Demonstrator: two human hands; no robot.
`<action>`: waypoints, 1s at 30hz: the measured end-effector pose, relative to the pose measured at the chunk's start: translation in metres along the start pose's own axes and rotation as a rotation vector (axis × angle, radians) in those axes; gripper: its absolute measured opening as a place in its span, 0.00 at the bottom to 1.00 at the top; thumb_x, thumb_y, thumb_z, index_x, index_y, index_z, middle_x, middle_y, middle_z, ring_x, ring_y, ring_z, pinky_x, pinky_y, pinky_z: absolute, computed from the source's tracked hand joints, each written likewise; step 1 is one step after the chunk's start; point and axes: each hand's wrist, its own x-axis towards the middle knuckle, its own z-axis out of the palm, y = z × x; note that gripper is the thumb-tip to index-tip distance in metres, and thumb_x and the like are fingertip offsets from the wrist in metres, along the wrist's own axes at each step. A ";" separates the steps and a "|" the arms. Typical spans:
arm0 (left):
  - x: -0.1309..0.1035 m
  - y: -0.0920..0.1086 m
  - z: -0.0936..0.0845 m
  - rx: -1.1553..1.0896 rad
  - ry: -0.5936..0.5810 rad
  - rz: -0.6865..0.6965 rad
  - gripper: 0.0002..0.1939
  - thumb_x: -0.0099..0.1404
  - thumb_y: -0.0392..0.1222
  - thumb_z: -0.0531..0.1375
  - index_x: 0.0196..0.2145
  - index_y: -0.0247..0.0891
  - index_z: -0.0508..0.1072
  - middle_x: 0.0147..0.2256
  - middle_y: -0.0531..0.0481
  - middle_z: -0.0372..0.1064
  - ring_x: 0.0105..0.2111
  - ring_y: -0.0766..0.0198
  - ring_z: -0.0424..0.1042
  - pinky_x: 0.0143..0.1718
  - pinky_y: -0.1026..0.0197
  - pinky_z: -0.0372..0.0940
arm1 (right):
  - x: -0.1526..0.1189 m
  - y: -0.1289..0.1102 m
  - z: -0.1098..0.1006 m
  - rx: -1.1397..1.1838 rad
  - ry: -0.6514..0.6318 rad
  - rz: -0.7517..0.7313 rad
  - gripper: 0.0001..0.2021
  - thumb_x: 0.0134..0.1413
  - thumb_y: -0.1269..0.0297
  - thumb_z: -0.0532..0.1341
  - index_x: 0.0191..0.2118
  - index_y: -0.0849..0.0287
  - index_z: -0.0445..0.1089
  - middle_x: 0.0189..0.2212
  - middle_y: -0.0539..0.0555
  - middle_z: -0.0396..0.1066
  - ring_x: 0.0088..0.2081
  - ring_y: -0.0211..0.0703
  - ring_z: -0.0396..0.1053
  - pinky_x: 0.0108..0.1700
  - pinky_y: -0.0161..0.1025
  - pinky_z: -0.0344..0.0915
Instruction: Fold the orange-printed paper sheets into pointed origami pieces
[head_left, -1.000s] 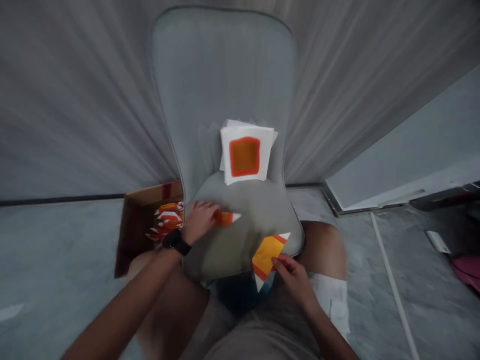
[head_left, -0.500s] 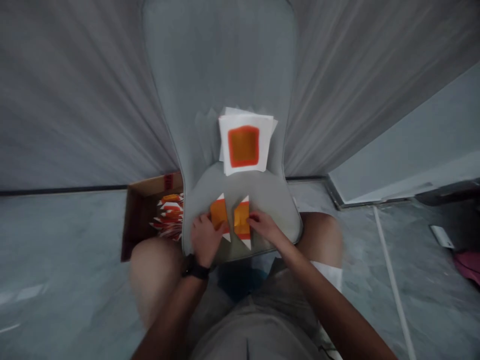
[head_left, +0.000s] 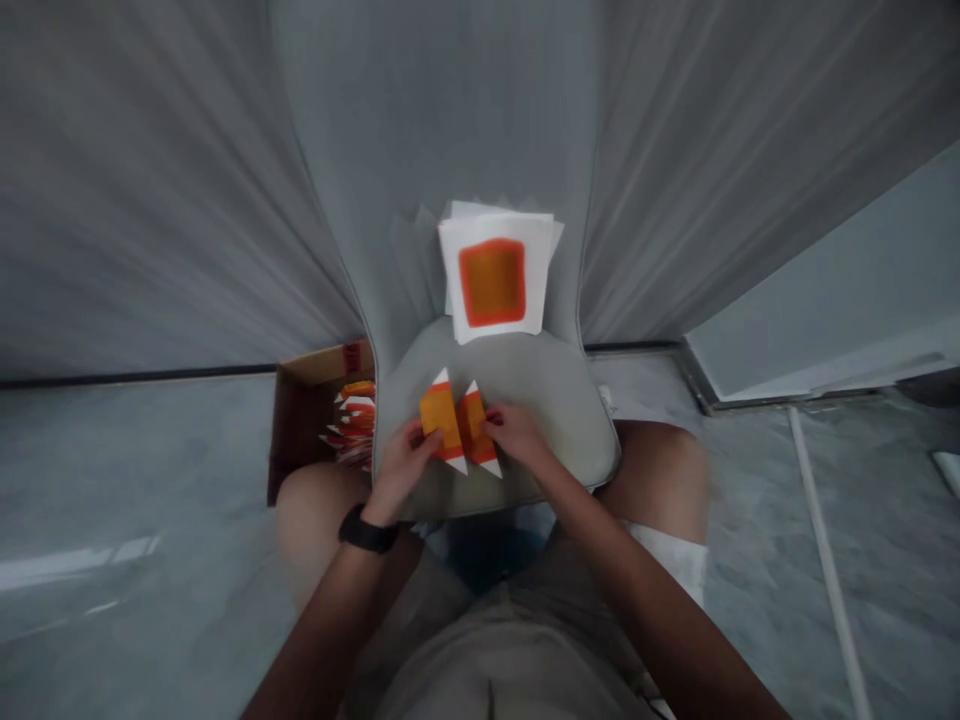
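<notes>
Chair [head_left: 559,420] part-hides box [head_left: 315,368]; paper stack [head_left: 493,275] beyond folded pieces [head_left: 439,412].

A grey curtain [head_left: 135,190], streaked with folds, spans the background behind a grey chair [head_left: 442,120] with a tall, rounded back; along the curtain's foot at left runs a dark strip [head_left: 135,379]. The blue-grey floor [head_left: 195,610] catches pale glints of light at left, and at right a light line [head_left: 825,550] crosses it, near a pale panel [head_left: 840,270] and a white object [head_left: 948,470] cut off by the edge
</notes>
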 end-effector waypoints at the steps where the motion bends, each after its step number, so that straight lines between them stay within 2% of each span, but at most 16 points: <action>1: -0.001 0.000 -0.004 -0.082 -0.008 -0.022 0.26 0.58 0.63 0.69 0.42 0.38 0.75 0.38 0.48 0.78 0.36 0.60 0.77 0.37 0.60 0.70 | 0.004 -0.004 0.005 0.006 -0.005 0.002 0.06 0.58 0.71 0.65 0.40 0.60 0.80 0.36 0.56 0.82 0.35 0.44 0.77 0.37 0.36 0.69; 4: 0.004 -0.002 -0.022 -0.183 0.027 -0.081 0.31 0.54 0.64 0.72 0.44 0.37 0.75 0.37 0.49 0.78 0.32 0.64 0.75 0.34 0.64 0.68 | 0.019 -0.023 0.030 0.033 -0.042 -0.002 0.09 0.62 0.69 0.64 0.45 0.59 0.80 0.38 0.55 0.82 0.33 0.42 0.78 0.36 0.35 0.70; 8: 0.029 -0.011 -0.046 -0.076 0.090 -0.034 0.37 0.51 0.64 0.72 0.49 0.35 0.74 0.39 0.46 0.80 0.34 0.61 0.78 0.39 0.60 0.71 | 0.039 -0.058 0.062 0.026 -0.082 -0.023 0.09 0.66 0.66 0.63 0.47 0.58 0.80 0.39 0.55 0.83 0.31 0.40 0.78 0.35 0.34 0.70; 11: 0.046 -0.020 -0.056 0.004 0.107 0.039 0.34 0.56 0.64 0.69 0.50 0.34 0.74 0.40 0.44 0.80 0.37 0.57 0.79 0.43 0.57 0.72 | 0.041 -0.077 0.070 -0.031 -0.053 -0.054 0.10 0.67 0.63 0.63 0.46 0.58 0.81 0.41 0.57 0.83 0.38 0.44 0.79 0.41 0.36 0.71; 13: 0.050 -0.025 -0.058 0.065 0.115 0.087 0.30 0.61 0.61 0.66 0.51 0.34 0.75 0.42 0.42 0.80 0.41 0.55 0.79 0.46 0.55 0.72 | 0.037 -0.082 0.070 -0.131 0.013 -0.067 0.12 0.67 0.61 0.64 0.50 0.59 0.80 0.45 0.61 0.82 0.45 0.49 0.79 0.46 0.39 0.69; 17: 0.043 -0.032 -0.052 0.485 0.235 0.180 0.22 0.70 0.53 0.60 0.54 0.37 0.76 0.46 0.40 0.77 0.45 0.50 0.77 0.50 0.51 0.69 | 0.023 -0.082 0.070 -0.368 0.105 -0.040 0.14 0.70 0.61 0.61 0.55 0.59 0.77 0.47 0.64 0.81 0.48 0.52 0.79 0.48 0.40 0.67; 20: 0.038 -0.034 -0.045 0.719 0.302 0.203 0.25 0.71 0.51 0.61 0.60 0.37 0.74 0.49 0.36 0.73 0.49 0.45 0.75 0.51 0.50 0.68 | 0.020 -0.084 0.072 -0.400 0.108 -0.043 0.14 0.70 0.65 0.58 0.52 0.57 0.80 0.48 0.62 0.82 0.47 0.50 0.79 0.47 0.39 0.66; 24: 0.038 -0.035 -0.040 0.739 0.331 0.269 0.29 0.73 0.51 0.59 0.67 0.36 0.68 0.51 0.34 0.70 0.53 0.43 0.72 0.55 0.47 0.68 | 0.024 -0.088 0.072 -0.350 0.103 -0.094 0.13 0.67 0.67 0.59 0.46 0.57 0.83 0.43 0.60 0.83 0.43 0.50 0.79 0.44 0.38 0.67; 26: 0.037 -0.033 -0.039 0.712 0.401 0.335 0.30 0.73 0.50 0.59 0.68 0.34 0.66 0.54 0.33 0.69 0.56 0.42 0.70 0.58 0.44 0.67 | 0.023 -0.084 0.071 -0.315 0.119 -0.123 0.13 0.67 0.68 0.58 0.44 0.58 0.83 0.41 0.60 0.83 0.41 0.48 0.79 0.44 0.38 0.67; 28: 0.034 -0.030 -0.038 0.694 0.456 0.442 0.27 0.74 0.47 0.57 0.67 0.36 0.67 0.57 0.33 0.69 0.60 0.43 0.68 0.62 0.42 0.64 | 0.013 -0.070 0.067 -0.265 0.133 -0.150 0.14 0.68 0.68 0.57 0.44 0.58 0.82 0.41 0.58 0.83 0.41 0.46 0.79 0.45 0.38 0.68; 30: 0.029 -0.026 -0.036 0.714 0.412 0.577 0.24 0.74 0.40 0.55 0.66 0.41 0.69 0.61 0.37 0.68 0.65 0.46 0.64 0.67 0.42 0.60 | -0.004 -0.046 0.060 -0.139 0.143 -0.182 0.15 0.68 0.66 0.56 0.44 0.59 0.82 0.39 0.57 0.83 0.39 0.45 0.78 0.44 0.38 0.69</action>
